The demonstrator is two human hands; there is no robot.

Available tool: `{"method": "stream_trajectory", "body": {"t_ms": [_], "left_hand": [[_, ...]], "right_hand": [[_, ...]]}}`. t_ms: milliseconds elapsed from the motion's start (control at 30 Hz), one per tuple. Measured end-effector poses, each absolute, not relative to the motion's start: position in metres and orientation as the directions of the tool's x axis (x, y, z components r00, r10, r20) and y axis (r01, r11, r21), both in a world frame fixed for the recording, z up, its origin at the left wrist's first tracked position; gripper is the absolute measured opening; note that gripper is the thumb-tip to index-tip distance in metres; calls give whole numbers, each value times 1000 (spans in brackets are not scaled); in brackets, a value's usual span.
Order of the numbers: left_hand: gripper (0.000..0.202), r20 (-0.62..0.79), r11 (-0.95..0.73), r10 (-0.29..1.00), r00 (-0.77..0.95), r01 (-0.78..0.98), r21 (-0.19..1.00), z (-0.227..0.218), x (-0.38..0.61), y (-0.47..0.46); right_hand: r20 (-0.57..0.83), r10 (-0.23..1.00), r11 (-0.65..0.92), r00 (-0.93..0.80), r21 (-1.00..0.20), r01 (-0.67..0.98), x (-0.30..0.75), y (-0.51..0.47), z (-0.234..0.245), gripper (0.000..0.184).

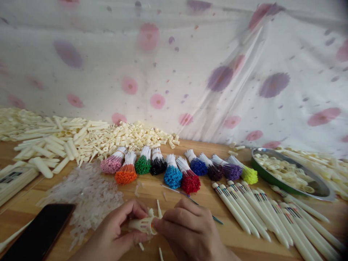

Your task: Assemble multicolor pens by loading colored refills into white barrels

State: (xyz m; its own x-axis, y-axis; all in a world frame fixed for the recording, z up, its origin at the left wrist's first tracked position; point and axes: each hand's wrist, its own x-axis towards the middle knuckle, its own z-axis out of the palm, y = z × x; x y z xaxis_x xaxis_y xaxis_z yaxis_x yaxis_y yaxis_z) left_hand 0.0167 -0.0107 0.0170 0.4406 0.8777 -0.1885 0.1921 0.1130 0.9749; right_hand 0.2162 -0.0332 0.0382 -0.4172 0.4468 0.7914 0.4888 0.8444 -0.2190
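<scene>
My left hand [119,226] is closed around a cream, slotted pen part [141,225], its open end turned to the right. At that end my right hand [190,224] pinches with thumb and fingers. A speck of orange shows by the rim, but what the right fingers hold is hidden. Small cream pointed pieces [159,208] lie on the table around my hands. Just beyond them lies a loose blue-tipped refill [193,200]. Further back stand bundles of pen refills with coloured ends, among them orange [125,174], light blue [173,177] and red [190,180].
Finished-looking multicolour pens [233,206] lie in rows at right, before a metal dish [327,191] of slotted cream parts. Clear plastic bits [87,199] and a black phone [40,230] are at left. Cream tubes [54,146] pile up behind, near a patterned curtain [174,65].
</scene>
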Motion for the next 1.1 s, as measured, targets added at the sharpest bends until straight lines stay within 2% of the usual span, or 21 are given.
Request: {"method": "stream_trajectory", "body": {"t_ms": [133, 400, 567, 633, 767, 967, 1100], "left_hand": [[14, -221, 147, 869, 443, 196, 970, 18, 18, -11], [12, -238, 156, 854, 462, 207, 966, 19, 21, -12], [13, -233, 148, 846, 479, 210, 967, 16, 22, -12], [12, -224, 121, 855, 468, 239, 963, 15, 21, -12], [9, -121, -44, 908, 402, 377, 925, 16, 20, -14], [9, 163, -349, 908, 386, 482, 803, 12, 16, -22], [13, 308, -484, 868, 389, 527, 699, 9, 13, -24]], "right_hand": [[781, 397, 829, -483, -80, 553, 217, -35, 43, 16], [670, 409, 793, -619, 75, 605, 221, -39, 53, 13], [640, 384, 819, -666, 97, 566, 222, -38, 55, 16], [617, 429, 825, -659, 29, 564, 221, -36, 52, 22], [638, 543, 808, -546, -220, 547, 217, -32, 41, 38], [639, 676, 724, -367, -485, 491, 211, -32, 31, 25], [617, 723, 684, -311, -573, 451, 208, -33, 29, 23]]}}
